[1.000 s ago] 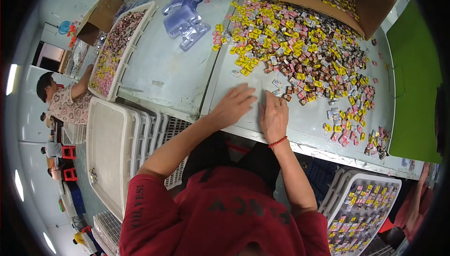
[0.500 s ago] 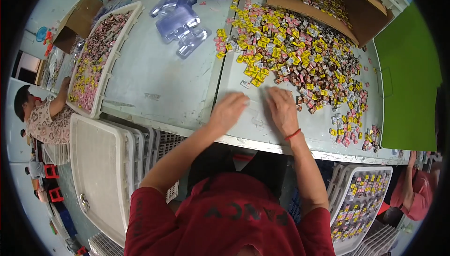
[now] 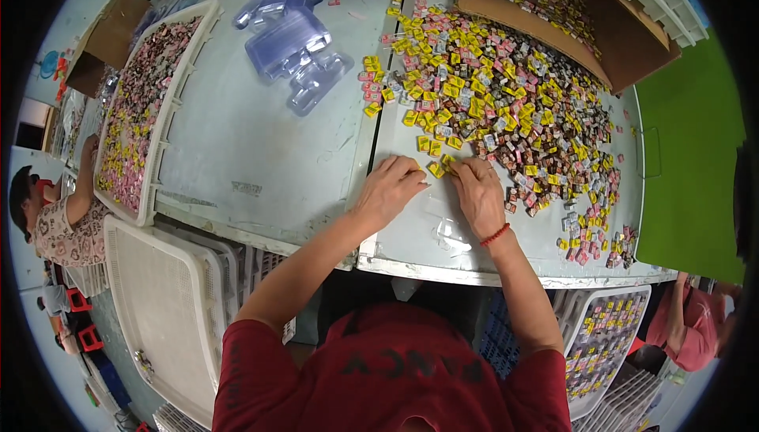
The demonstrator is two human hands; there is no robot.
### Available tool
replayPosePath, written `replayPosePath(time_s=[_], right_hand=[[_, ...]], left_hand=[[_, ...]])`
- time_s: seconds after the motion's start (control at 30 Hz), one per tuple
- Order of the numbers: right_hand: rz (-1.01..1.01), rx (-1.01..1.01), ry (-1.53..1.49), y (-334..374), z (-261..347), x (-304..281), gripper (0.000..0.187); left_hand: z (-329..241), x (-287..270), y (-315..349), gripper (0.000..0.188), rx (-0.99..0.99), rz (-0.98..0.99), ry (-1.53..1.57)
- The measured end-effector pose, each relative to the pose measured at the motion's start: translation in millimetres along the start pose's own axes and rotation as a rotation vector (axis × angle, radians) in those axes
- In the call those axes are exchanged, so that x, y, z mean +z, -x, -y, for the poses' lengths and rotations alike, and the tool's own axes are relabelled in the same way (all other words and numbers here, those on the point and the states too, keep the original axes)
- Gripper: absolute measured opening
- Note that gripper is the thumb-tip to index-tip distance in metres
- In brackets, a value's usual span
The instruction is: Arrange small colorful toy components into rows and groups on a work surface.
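Two bare hands rest on the pale grey table [image 3: 269,139], at the near edge of a large heap of small wrapped pieces [image 3: 506,92] in yellow, pink, brown and silver.

Left hand [image 3: 389,188]: palm down, fingers bent and drawn together, fingertips at two or three yellow pieces [image 3: 436,168] that lie at the heap's near fringe. Whether a piece is actually pinched between the fingers cannot be told.

Right hand [image 3: 480,189]: palm down, fingers extended forward and slightly curled, fingertips touching the same cluster of yellow pieces from the other side. A red cord bracelet [image 3: 496,234] sits on its wrist. A grip on any piece cannot be confirmed.

Between and below the two hands, a clear moulded plastic tray [image 3: 449,230] lies flat on the table, hard to make out against the surface.

Surroundings:
- A brown cardboard box [image 3: 624,45], open and tipped toward the heap, holds more pieces at the far right.
- A stack of clear plastic blister trays [image 3: 296,45] lies at the far centre of the table.
- A white slotted crate [image 3: 170,100] filled with pieces stands on the table's left edge; another person [image 3: 55,222] reaches to it.
- An empty-looking white crate [image 3: 158,305] stands below the table at left.
- A second white crate with pieces [image 3: 605,345] stands at lower right, near a person in a red sleeve [image 3: 692,337].
- A green panel [image 3: 692,163] borders the table on the right.
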State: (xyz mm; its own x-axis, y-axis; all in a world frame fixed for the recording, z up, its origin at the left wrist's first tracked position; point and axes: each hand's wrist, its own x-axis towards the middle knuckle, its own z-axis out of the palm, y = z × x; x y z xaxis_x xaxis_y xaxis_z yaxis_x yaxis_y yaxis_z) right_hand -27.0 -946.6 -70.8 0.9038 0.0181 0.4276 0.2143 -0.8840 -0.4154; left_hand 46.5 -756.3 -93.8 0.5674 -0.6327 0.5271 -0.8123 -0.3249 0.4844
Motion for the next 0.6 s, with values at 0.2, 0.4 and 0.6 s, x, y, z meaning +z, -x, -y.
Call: replayPosePath(time_s=[0.2,0.4,0.6], right_hand=[[0.032,0.054,0.024,-11.1,-9.7,2.8,0.018],[0.004,0.028,0.065,-27.2,-15.9,2.5,0.017],[-0.006,0.042,0.128,-23.0,-19.6,7.4,0.015]], left_hand=[[38.4,1.3,-77.6,0.021,0.056,-0.042,-0.083],[69.2,23.9,-110.9,0.022,0.099,0.001,-0.155],[57.2,22.9,-112.1,0.018,-0.049,0.051,-0.192]])
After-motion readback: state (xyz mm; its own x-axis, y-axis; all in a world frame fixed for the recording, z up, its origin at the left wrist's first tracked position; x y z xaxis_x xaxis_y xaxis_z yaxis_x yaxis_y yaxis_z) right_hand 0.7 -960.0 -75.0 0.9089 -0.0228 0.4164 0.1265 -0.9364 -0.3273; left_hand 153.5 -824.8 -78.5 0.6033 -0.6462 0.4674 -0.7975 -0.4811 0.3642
